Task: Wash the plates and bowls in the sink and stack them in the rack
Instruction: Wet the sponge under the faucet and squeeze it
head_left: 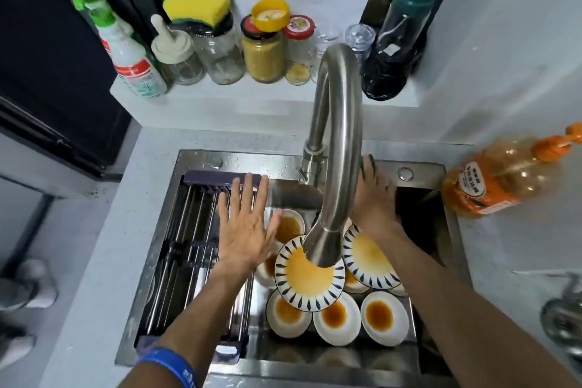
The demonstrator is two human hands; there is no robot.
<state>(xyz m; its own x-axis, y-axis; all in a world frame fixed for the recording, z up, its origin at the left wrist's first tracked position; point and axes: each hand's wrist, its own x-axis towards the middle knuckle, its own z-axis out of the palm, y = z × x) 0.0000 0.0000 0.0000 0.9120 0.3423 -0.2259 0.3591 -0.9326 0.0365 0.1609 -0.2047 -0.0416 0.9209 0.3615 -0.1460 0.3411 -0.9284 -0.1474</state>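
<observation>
My left hand [244, 230] hovers flat with fingers spread, holding nothing, over the right edge of the steel-rod roll-up rack [189, 249] spanning the stainless steel sink [315, 365]. The sauce-stained blue-rimmed plates [310, 274] and white bowls [336, 318] lie in the basin just right of it. My right hand [373, 198] reaches behind the curved steel faucet [338, 142], fingers extended and gripping nothing.
</observation>
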